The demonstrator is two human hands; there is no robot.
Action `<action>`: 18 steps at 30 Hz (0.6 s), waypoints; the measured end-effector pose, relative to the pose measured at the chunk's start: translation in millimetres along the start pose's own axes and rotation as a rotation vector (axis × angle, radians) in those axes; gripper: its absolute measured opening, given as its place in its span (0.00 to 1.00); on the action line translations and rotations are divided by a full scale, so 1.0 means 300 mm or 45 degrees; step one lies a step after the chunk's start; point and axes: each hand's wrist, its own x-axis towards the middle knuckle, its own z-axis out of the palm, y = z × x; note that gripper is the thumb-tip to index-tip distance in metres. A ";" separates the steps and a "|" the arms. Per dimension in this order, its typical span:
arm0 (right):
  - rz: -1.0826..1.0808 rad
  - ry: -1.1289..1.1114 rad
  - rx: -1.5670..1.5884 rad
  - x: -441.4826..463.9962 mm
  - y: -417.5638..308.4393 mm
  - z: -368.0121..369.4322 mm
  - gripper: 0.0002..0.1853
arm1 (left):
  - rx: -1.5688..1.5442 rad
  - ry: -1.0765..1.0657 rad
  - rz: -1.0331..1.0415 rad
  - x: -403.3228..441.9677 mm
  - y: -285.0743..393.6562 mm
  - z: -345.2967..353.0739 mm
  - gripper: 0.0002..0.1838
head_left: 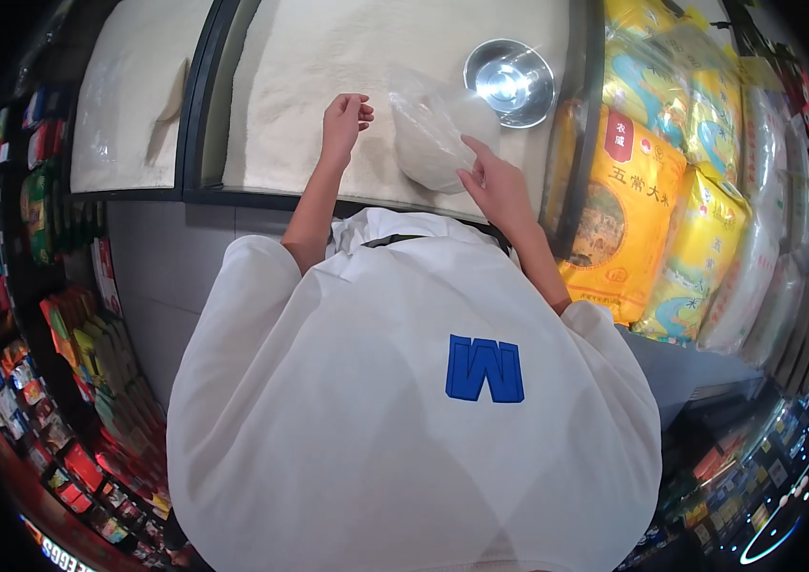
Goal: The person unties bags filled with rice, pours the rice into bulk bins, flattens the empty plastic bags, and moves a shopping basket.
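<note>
A clear plastic bag with white grain in its lower part rests on the bed of loose white rice in a dark-framed bin. My right hand is at the bag's right side, thumb and forefinger apart, the fingertips at or beside the plastic. To the left of the bag, my left hand is raised over the rice with its fingers curled and does not touch the bag. A shiny metal bowl sits on the rice behind and right of the bag.
Yellow and orange rice packs are stacked right of the bin, beside clear-wrapped packs. A second bin of white grain adjoins on the left, holding a plastic-covered item. Shelves of colourful packets stand at far left. Dark bin rims divide the compartments.
</note>
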 end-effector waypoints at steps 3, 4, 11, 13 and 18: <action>-0.166 0.071 0.030 -0.001 -0.012 0.014 0.20 | 0.127 -0.073 0.058 -0.060 0.059 -0.012 0.14; -0.264 0.105 0.050 -0.002 -0.024 0.010 0.19 | 0.164 -0.140 0.103 -0.079 0.069 -0.004 0.13; -0.615 0.175 -0.385 0.057 -0.149 -0.116 0.05 | 0.205 -0.358 0.258 -0.140 0.085 0.067 0.10; -0.441 -0.137 -0.612 0.039 -0.255 -0.180 0.06 | 0.218 -0.388 0.290 -0.143 0.083 0.081 0.10; -0.796 -0.429 -0.089 -0.045 -0.633 -0.350 0.08 | 0.241 -0.361 0.293 -0.142 0.086 0.075 0.10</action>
